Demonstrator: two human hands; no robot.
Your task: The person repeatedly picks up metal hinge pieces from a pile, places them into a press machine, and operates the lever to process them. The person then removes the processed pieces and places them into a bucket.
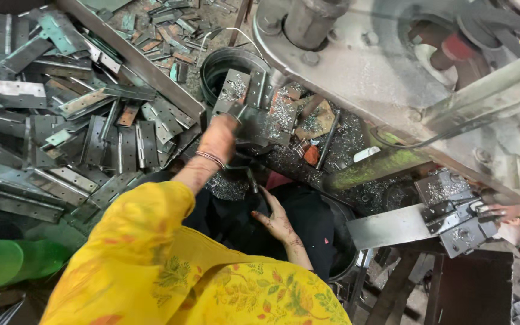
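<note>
My left hand [218,139], with bangles at the wrist and a yellow sleeve behind it, grips a grey steel hinge plate [243,111] dusted with metal shavings. The plate is held over a round dark can [221,60]. My right hand [278,219] lies lower down, fingers apart, on a black bin [320,222]. Its fingertips are close to a thin dark rod [251,179]. I see nothing held in that hand.
A big heap of steel hinges [61,120] fills the left, bounded by a slanted metal bar [133,57]. A large press machine [392,60] looms at upper right. Another person's hand [513,216] holds hinges [458,216] at the right. Green footwear [7,262] lies bottom left.
</note>
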